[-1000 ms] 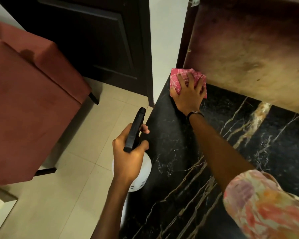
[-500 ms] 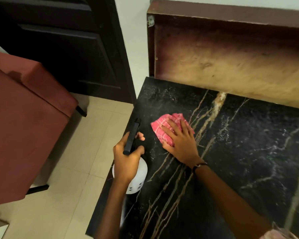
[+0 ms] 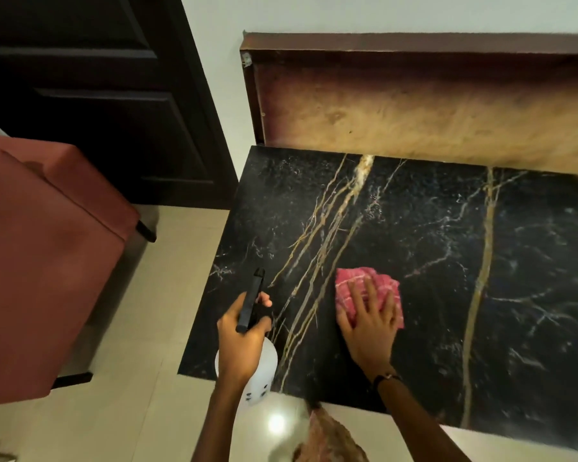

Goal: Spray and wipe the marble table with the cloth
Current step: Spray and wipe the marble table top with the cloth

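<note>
Cloth under flat right hand, left hand gripping spray bottle (body mostly hidden)

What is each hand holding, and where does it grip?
The left hand grips the spray bottle at its black handle. The right hand presses flat on the pink cloth, without gripping it.

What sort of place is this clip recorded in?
Probably a home living or dining room: a black marble table against the wall, a red upholstered seat, a dark panelled door and a tiled floor.
</note>
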Action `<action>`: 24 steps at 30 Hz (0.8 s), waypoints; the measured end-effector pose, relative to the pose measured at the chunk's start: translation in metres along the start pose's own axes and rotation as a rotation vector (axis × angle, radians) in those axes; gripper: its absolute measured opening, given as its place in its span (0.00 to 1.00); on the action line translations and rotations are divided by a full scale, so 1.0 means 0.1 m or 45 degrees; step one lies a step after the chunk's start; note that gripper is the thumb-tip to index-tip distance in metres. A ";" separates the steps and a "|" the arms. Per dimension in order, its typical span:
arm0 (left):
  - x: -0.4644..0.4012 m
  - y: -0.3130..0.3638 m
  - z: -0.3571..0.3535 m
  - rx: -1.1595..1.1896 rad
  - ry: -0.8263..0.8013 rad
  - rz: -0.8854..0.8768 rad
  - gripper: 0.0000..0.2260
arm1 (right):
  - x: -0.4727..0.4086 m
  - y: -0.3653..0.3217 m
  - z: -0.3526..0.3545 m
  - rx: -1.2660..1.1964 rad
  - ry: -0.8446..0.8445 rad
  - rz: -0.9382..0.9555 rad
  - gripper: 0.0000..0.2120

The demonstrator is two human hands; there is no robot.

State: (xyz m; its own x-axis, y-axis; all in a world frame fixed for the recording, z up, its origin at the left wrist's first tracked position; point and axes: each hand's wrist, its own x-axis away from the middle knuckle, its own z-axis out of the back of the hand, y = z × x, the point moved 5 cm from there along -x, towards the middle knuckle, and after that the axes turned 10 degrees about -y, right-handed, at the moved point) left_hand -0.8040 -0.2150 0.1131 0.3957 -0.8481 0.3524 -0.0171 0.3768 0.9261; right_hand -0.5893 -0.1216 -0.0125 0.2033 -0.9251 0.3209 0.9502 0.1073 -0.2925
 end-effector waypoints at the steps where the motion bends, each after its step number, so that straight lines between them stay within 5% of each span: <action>1: 0.12 -0.02 -0.02 -0.014 -0.010 0.005 0.15 | 0.11 -0.08 -0.06 0.053 -0.016 0.121 0.34; 7: 0.69 -0.24 -0.09 -0.002 -0.008 0.054 0.14 | 0.87 0.35 -0.09 0.347 -0.142 0.618 0.29; 15: 0.88 -0.30 -0.04 0.014 -0.033 0.077 0.12 | 1.03 1.22 0.22 0.284 -0.272 0.112 0.33; 20: 0.73 -0.19 0.01 0.053 -0.001 0.052 0.13 | 0.62 0.71 0.29 0.083 -0.259 -0.133 0.39; 24: 0.52 -0.02 -0.01 -0.025 -0.023 -0.041 0.13 | 0.45 0.10 0.32 0.075 -0.260 -0.022 0.40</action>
State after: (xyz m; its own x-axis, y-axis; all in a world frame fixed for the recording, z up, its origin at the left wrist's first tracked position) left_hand -0.7823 -0.2599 0.1292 0.3793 -0.8665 0.3247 0.0139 0.3562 0.9343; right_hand -0.5636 -0.1512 0.0278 0.2250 -0.8345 0.5031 0.9649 0.1191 -0.2340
